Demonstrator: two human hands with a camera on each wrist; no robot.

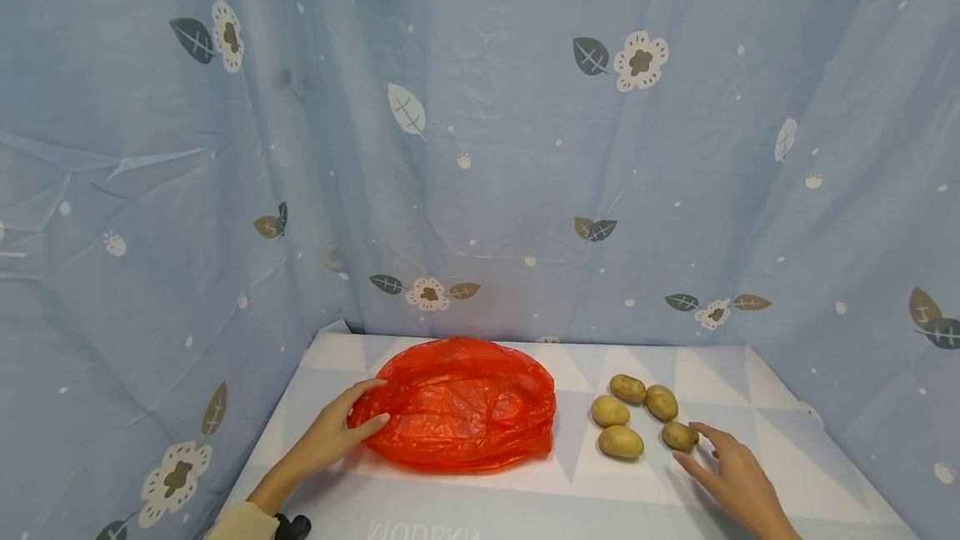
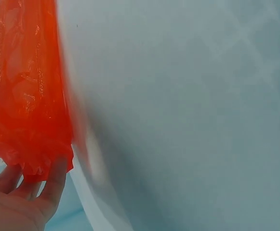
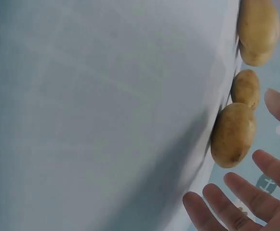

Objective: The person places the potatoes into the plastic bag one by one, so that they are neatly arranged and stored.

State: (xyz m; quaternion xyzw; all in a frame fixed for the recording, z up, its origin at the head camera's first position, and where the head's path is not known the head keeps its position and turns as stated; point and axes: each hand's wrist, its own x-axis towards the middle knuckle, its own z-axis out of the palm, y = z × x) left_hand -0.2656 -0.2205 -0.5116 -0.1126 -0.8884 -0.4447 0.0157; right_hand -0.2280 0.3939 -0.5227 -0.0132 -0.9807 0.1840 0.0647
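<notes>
A red, see-through plastic bag [image 1: 465, 407] lies puffed out on the table, left of middle. My left hand [image 1: 330, 433] holds its left edge between thumb and fingers; in the left wrist view the fingertips [image 2: 58, 168] are against the crinkled film. To the right of the bag sit several yellow-brown potatoes in a loose cluster. My right hand [image 1: 735, 477] is beside the nearest-right potato [image 1: 679, 437], thumb and fingers spread around its near side. In the right wrist view a gap shows between that potato [image 3: 233, 135] and the fingers, and the palm holds nothing.
The table [image 1: 600, 507] has a pale cover with triangles and printed lettering. A blue curtain [image 1: 510, 148] with flowers and leaves hangs behind it and along both sides. More potatoes [image 1: 621, 442] lie left of the right hand.
</notes>
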